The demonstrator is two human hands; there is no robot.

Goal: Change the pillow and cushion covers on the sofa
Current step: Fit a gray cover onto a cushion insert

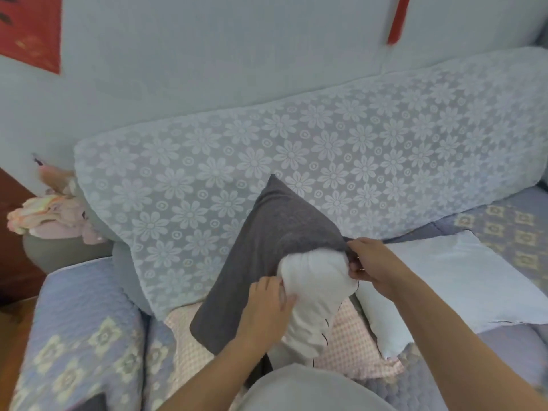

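A dark grey cushion cover (275,247) stands tilted on the sofa seat, with a white cushion insert (311,289) bulging out of its open lower end. My left hand (267,304) grips the cover's edge on the left side of the opening, touching the insert. At the right side of the opening my right hand (370,262) pinches the grey cover's corner. A bare pale blue pillow (444,280) lies on the seat to the right. A pink checked cover (355,345) lies flat under the grey cushion.
The sofa back wears a lace cloth with white flowers (296,149). A quilted blue armrest (80,336) is at the left. Behind it a grey basket (56,250) holds pink and white cloths. My grey-clad knee (302,390) is at the bottom edge.
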